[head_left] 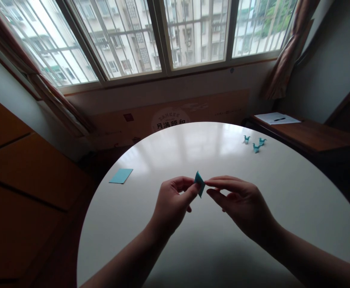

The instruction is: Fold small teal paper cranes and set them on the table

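Observation:
A small piece of folded teal origami paper [199, 185] is pinched between the thumb and fingers of my left hand [171, 200], held up above the white table. Its shape is a narrow diamond with pointed ends at top and bottom. My right hand [244, 200] comes in from the right, thumb and forefinger a little apart. The tip of its forefinger meets or nearly meets the paper's right edge; nothing is gripped there. Three folded teal paper birds [256, 148] stand at the far right of the table. To the left lies a stack of square teal paper [121, 176].
The round white table [127, 240] has a curved edge on the far side and left. Beyond it on the right, a wooden desk [319, 134] bears white paper [268, 118] and a dark pen [279, 119]. A barred window [133, 40] is behind.

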Demonstrator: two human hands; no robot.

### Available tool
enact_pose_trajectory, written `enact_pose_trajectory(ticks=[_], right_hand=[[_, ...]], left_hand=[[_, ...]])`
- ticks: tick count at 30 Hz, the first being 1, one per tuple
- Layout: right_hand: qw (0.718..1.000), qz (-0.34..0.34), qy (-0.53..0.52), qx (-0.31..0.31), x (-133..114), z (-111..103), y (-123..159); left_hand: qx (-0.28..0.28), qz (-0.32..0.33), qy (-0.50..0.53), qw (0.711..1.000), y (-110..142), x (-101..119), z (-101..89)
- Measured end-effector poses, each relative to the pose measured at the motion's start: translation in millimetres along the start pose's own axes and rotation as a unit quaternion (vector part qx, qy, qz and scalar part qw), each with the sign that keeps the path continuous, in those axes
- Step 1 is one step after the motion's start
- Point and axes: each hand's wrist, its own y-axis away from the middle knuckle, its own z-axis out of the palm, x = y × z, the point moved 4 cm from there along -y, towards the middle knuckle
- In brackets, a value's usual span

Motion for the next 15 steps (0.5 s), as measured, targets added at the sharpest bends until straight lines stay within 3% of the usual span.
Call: enact_pose_trajectory(ticks=[11,15], right_hand=[[0.977,-0.139,0.159,-0.019,-13,0,7],[0.983,-0.142,0.113,-0.023,-16,1,6]], left_hand=[[0.045,-0.027,0.047,0.998,0,-2,-0.5],[0.028,-0.016,0.041,0.999,2,0,1.3]])
